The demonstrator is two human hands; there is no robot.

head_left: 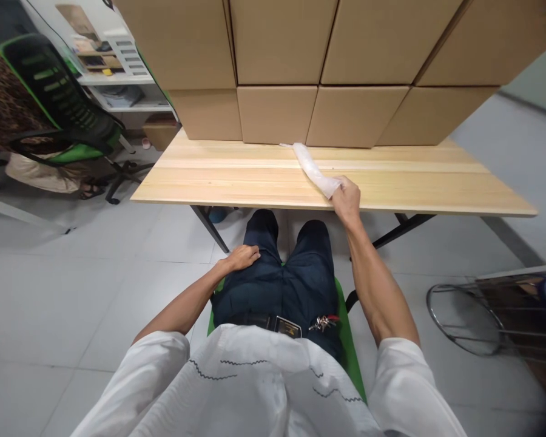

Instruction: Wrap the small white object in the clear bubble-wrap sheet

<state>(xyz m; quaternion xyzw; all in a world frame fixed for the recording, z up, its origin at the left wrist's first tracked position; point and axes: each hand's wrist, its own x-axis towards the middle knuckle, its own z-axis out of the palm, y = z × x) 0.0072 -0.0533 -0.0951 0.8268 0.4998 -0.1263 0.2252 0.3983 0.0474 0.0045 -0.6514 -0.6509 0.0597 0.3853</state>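
Note:
My right hand (346,197) is at the front edge of the wooden table (218,176), its fingers closed on the near end of a long, whitish translucent plastic wrap (313,170). The wrap slants away to the back left, its far end lying close to the stacked boxes. My left hand (243,257) rests on my left thigh, well apart from the wrap. Its fingers are curled together, and whether anything is under them cannot be seen.
Brown cardboard boxes (277,115) stand in two rows across the table's back. At the left, a person sits on a green and black chair (50,91) near white shelves (118,79). A round metal frame (465,288) is on the right.

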